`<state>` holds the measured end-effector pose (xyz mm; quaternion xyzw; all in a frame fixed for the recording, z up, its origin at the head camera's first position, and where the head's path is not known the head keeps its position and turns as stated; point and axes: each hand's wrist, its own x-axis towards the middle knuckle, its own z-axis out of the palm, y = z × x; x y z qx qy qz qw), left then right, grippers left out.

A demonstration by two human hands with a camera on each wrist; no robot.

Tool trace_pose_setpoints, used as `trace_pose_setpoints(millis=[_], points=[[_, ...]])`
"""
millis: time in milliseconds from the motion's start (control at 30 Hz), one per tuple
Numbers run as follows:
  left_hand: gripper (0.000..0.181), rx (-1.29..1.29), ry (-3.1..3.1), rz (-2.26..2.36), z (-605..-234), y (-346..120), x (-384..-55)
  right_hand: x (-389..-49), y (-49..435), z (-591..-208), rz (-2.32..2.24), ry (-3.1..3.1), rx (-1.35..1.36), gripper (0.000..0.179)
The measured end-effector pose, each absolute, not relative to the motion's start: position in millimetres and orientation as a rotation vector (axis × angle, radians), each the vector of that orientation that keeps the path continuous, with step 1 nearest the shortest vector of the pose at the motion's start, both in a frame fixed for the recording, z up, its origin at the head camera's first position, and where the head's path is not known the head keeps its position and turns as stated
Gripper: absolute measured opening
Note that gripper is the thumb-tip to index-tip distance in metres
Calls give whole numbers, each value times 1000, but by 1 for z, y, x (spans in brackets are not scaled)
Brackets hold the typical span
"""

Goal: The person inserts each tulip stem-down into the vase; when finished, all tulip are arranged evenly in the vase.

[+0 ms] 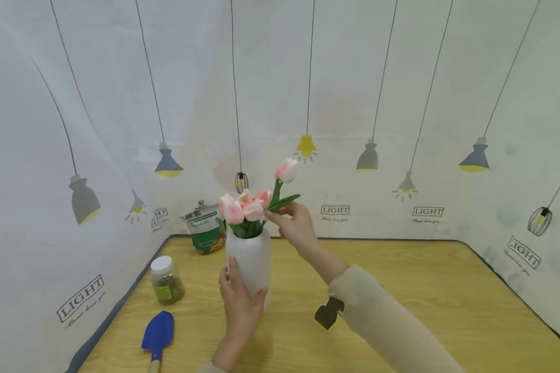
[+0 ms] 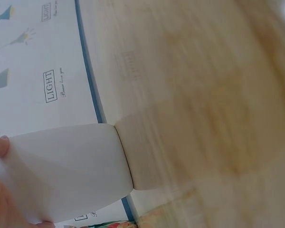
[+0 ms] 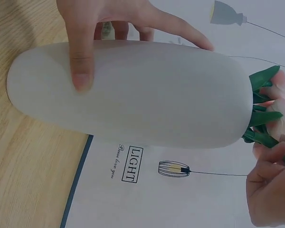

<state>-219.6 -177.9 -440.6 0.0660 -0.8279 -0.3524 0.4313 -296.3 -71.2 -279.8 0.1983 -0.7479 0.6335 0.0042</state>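
A tall white vase [image 1: 251, 256] stands on the wooden table, holding several pink-and-white tulips [image 1: 233, 210] with green leaves. My left hand [image 1: 241, 305] grips the lower body of the vase, thumb on one side and fingers on the other. At the mouth's right side, my right hand [image 1: 298, 228] pinches the green stem of one tulip [image 1: 287, 170], whose bloom rises above the others. The right wrist view shows this right hand [image 3: 271, 190] close by the vase rim. Whether the lower end of that stem is inside the vase is hidden.
Left of the vase are a jar with a white lid [image 1: 167, 280] and a blue toy shovel [image 1: 158, 331]. A green-and-white pouch [image 1: 206, 228] stands behind, by the table's back edge. A white printed curtain [image 1: 336, 103] surrounds the table [image 1: 424, 290].
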Motion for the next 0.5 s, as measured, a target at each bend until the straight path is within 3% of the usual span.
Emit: trace_pose_setpoints(millis=[300,500], points=[[111,148,-2035,-876,-441,-177,-219,-303,-72,-276,2145,-2381,598,13],[112,153,-2025,-846,-442,-178,-220,-307,-68,-273,2074,-2368,635,20]])
